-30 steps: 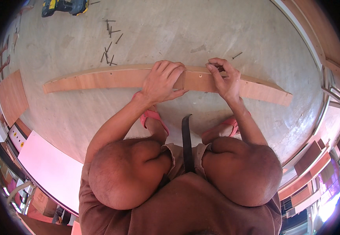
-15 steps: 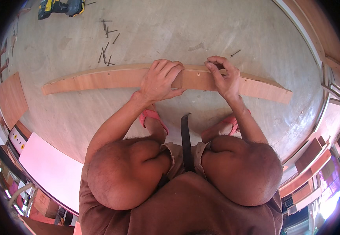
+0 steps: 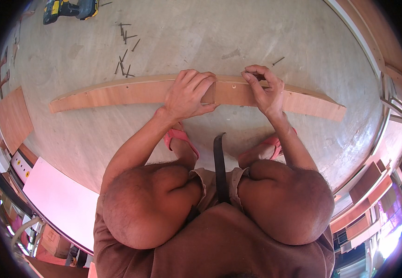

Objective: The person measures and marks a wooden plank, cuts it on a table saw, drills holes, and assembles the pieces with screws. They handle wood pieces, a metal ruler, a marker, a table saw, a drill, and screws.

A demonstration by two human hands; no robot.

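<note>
A long, light-brown wooden strip [image 3: 113, 95] lies crosswise on the floor in front of my feet, its ends bent down by the lens. Just left of its middle, my left hand [image 3: 188, 95] is closed over it, fingers across the far edge and thumb along the near one. Beside that hand a dark upright line, like a joint, crosses the strip. My right hand [image 3: 266, 90] rests on the strip further right, thumb and forefinger pinched together near the far edge. Whatever that pinch holds, if anything, is too small to make out. Small holes or screw heads dot the strip's face.
Several dark screws [image 3: 126, 38] lie scattered beyond the strip, and a single screw [image 3: 278, 60] lies to the right. A yellow and black cordless drill [image 3: 71, 9] is at the far left. A pale panel [image 3: 62, 199] and a brown board [image 3: 13, 119] stand at left.
Both hands keep their places on the strip. The view has shifted very slightly; nothing else visibly differs.
</note>
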